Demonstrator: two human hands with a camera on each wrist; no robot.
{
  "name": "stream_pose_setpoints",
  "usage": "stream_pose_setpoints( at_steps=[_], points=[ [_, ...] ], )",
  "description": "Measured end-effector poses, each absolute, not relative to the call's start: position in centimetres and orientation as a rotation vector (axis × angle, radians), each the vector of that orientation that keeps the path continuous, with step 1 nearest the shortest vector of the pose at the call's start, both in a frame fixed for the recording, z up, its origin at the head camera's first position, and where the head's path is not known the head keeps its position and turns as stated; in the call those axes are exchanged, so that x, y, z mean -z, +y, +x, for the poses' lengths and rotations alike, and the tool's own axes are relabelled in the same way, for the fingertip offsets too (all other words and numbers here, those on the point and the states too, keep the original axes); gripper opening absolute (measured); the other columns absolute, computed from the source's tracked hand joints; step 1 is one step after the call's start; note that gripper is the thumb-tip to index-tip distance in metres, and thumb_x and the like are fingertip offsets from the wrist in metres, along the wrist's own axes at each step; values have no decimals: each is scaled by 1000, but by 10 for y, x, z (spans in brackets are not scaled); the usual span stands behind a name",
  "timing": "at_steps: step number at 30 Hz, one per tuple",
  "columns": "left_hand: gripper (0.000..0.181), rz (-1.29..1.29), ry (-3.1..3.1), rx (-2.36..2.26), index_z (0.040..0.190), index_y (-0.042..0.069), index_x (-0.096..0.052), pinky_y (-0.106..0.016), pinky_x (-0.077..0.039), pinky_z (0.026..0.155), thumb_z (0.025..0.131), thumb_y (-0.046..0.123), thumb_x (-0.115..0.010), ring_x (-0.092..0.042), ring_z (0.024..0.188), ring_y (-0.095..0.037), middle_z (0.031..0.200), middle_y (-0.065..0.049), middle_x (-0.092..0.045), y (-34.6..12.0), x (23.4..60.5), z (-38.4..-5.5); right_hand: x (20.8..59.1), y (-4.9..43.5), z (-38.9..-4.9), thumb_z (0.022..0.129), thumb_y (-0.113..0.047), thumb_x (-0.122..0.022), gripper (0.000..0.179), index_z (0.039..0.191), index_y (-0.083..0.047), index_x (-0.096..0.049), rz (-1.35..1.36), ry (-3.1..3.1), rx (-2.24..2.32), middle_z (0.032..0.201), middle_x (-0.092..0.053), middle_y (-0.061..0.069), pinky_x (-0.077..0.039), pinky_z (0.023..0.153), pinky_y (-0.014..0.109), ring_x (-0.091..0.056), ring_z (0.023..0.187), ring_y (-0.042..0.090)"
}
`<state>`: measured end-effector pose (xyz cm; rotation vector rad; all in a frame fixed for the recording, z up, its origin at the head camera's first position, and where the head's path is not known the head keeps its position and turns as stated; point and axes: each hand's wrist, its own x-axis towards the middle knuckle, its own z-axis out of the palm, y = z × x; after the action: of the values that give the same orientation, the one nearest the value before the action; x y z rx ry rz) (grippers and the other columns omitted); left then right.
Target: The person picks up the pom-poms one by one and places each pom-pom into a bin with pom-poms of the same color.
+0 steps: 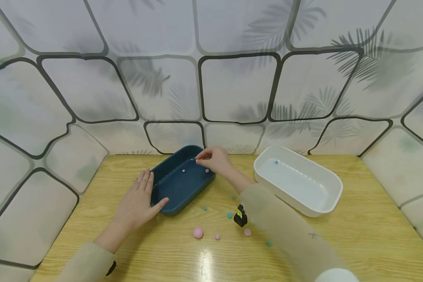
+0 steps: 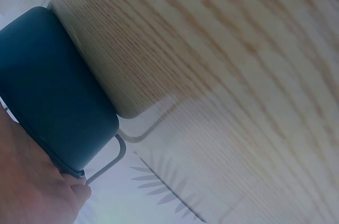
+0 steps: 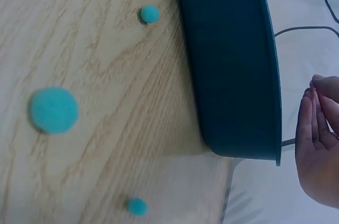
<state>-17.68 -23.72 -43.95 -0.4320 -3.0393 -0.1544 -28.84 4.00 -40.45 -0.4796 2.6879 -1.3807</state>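
My right hand (image 1: 216, 160) is over the far end of a dark blue dish (image 1: 178, 192), thumb and forefinger pinching a tiny pink ball (image 1: 197, 159). In the right wrist view its fingertips meet beyond the dish rim, and the ball is barely visible. Two small pink balls lie inside the dish: one pink ball (image 1: 183, 170) near the middle, another pink ball (image 1: 207, 170) by the right wall. My left hand (image 1: 135, 201) rests on the dish's left rim, fingers straight and thumb spread over the near corner. The left wrist view shows it at the rim.
A white dish (image 1: 333, 196) stands to the right with a teal ball (image 1: 276, 162) inside. On the wooden table (image 1: 155, 258) lie several teal balls (image 1: 230, 215) and pink balls (image 1: 198, 233). A black object with a yellow mark (image 1: 240, 216) is beside the right sleeve. Patterned cloth surrounds the table.
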Motion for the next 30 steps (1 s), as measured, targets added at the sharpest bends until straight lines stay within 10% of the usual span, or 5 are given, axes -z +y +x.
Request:
stream_pose_setpoints(
  at_steps=[10,21,30],
  points=[
    [100,-438,-3034,151,162,-14,-26,-60,-28,131,103,61,-58,-22,161,-49,172,-33,-23,-238,440,-177,415,38,-290,99,-14,-77,18,112,-3,-82,-437,2636,1434,107,-81,15,-50,60,17,-75,85,44],
    [100,-434,-3041,156,162,-14,-25,-60,-27,131,103,59,-59,-22,161,-50,172,-33,-22,-238,439,-177,424,36,-293,95,-4,-79,16,110,1,-81,-519,2676,1413,104,-81,15,-59,69,24,-74,81,20],
    [100,-428,-3035,168,162,-13,-25,-60,-26,131,103,59,-59,-20,162,-49,172,-32,-21,-239,441,-178,422,39,-291,99,-8,-75,20,116,1,-79,-455,2596,1496,110,-80,18,-59,67,27,-75,86,39]
  ],
)
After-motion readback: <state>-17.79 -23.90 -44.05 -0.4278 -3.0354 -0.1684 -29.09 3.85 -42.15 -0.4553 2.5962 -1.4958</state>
